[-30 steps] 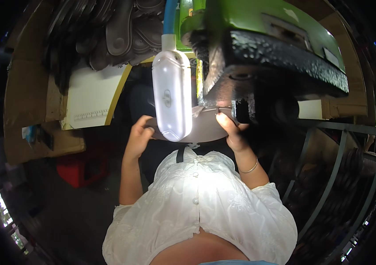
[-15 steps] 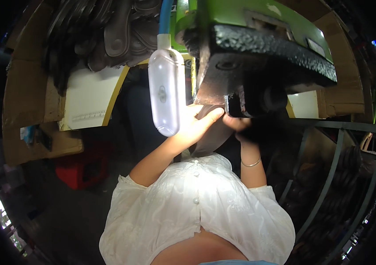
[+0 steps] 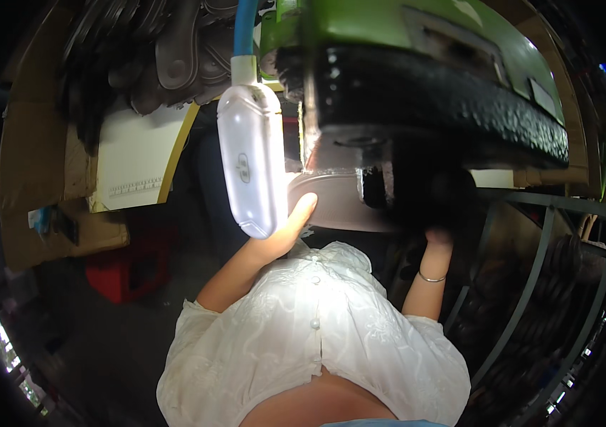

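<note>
A dark brown sole-shaped piece (image 3: 338, 203), flat with a line along its curved edge, lies crosswise under the head of a green and black machine (image 3: 381, 32). My left hand (image 3: 290, 226) grips its left end, thumb on top; the lamp partly covers the other fingers. On the other side, my right hand (image 3: 439, 236) reaches up behind the machine's dark underside. Only its wrist side shows, so its fingers and whatever they touch are hidden. A metal presser part (image 3: 372, 186) stands over the piece.
A lit white lamp (image 3: 250, 171) on a blue stem hangs in front of my left hand. Dark sole-shaped pieces (image 3: 175, 57) are heaped at the upper left, above a white board (image 3: 132, 156) with a printed ruler. Cardboard (image 3: 36, 149), a red stool (image 3: 121, 274) and a metal rack (image 3: 523, 299) stand around.
The brown piece has turned from pointing toward me to lying crosswise. My hands have moved apart, the left one leftward and the right one rightward behind the machine head.
</note>
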{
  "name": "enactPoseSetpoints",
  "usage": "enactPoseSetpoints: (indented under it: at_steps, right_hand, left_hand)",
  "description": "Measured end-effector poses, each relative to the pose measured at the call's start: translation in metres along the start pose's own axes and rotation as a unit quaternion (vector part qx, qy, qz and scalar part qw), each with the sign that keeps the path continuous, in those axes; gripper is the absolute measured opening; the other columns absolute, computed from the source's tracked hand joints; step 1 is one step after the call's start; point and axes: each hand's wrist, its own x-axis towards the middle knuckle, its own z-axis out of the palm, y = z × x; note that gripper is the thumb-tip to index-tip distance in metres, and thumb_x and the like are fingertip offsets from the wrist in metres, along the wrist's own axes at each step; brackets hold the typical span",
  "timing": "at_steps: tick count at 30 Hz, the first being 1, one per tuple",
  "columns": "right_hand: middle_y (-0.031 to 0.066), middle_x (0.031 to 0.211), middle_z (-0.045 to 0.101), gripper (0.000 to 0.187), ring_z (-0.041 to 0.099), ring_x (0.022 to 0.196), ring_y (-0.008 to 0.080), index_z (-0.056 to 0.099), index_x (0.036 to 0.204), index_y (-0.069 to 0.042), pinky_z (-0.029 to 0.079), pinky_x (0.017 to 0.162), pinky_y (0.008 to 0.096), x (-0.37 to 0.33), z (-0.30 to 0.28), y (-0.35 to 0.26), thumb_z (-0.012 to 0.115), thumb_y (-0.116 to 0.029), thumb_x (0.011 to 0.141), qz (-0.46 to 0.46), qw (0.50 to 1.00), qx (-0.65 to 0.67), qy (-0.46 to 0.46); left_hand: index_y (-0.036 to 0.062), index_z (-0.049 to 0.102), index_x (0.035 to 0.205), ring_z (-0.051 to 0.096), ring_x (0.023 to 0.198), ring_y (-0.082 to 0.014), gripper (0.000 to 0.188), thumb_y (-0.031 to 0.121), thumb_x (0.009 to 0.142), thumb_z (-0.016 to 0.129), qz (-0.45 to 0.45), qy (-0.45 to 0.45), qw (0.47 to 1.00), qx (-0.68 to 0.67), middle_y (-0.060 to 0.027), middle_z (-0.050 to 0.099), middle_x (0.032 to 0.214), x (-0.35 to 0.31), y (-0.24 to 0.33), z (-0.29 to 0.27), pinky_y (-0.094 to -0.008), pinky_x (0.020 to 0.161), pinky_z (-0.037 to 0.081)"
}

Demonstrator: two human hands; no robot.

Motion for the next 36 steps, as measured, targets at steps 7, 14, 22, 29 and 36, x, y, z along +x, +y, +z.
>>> enactPoseSetpoints:
  at_steps: [7,14,22,29,36]
  right_hand:
    - [0.0149,0.098,0.061,0.041,0.059,0.087,0.0186,0.052,0.109,0.011,0.045,0.081,0.0283,0.034,0.046,0.009,0.056,-0.005,0.071,-0.051,0.988,-0.129,-0.072]
    - [0.0034,0.093,0.056,0.033,0.051,0.081,0.0078,0.054,0.108,0.008,0.041,0.074,0.0199,0.021,0.113,0.032,0.057,0.001,0.075,-0.05,0.974,-0.181,-0.129]
    - [0.007,0.091,0.061,0.029,0.057,0.079,0.0101,0.053,0.101,0.005,0.047,0.069,0.0227,0.029,0.135,0.043,0.061,0.008,0.073,0.031,0.955,-0.243,-0.168]
    - [0.0046,0.089,0.063,0.025,0.057,0.08,0.009,0.062,0.092,-0.001,0.047,0.071,0.0233,0.041,0.16,0.025,0.071,-0.006,0.07,0.049,0.921,-0.323,-0.215]
    - [0.0063,0.079,0.061,0.031,0.059,0.07,0.0087,0.055,0.112,-0.003,0.044,0.057,0.0196,0.063,0.091,-0.037,0.057,-0.015,0.083,-0.257,0.912,-0.29,0.137]
  left_hand:
    - [-0.0023,0.049,0.109,0.049,0.092,-0.0105,0.026,0.001,0.083,0.051,-0.062,0.062,0.992,-0.091,-0.004,0.053,0.101,-0.022,-0.013,-0.028,-0.0244,0.082,0.039]
    - [-0.0039,0.048,0.106,0.051,0.087,-0.0101,0.025,0.011,0.086,0.05,-0.092,0.137,0.986,-0.026,-0.0062,0.056,0.095,-0.038,-0.024,-0.08,-0.0245,0.08,0.041]
    - [-0.0064,0.05,0.111,0.055,0.077,-0.0077,0.035,0.003,0.077,0.05,-0.297,-0.02,0.955,0.009,-0.0048,0.06,0.093,-0.038,-0.032,-0.083,-0.0227,0.069,0.045]
    - [-0.0019,0.057,0.103,0.058,0.08,-0.0181,0.032,0.013,0.076,0.062,-0.184,-0.262,0.947,-0.013,-0.0108,0.062,0.084,-0.047,-0.045,0.015,-0.0302,0.075,0.045]
    - [-0.0018,0.059,0.101,0.059,0.069,-0.0118,0.035,0.023,0.077,0.066,-0.175,-0.24,0.952,0.068,-0.0076,0.064,0.077,-0.024,-0.058,0.017,-0.0245,0.067,0.047]
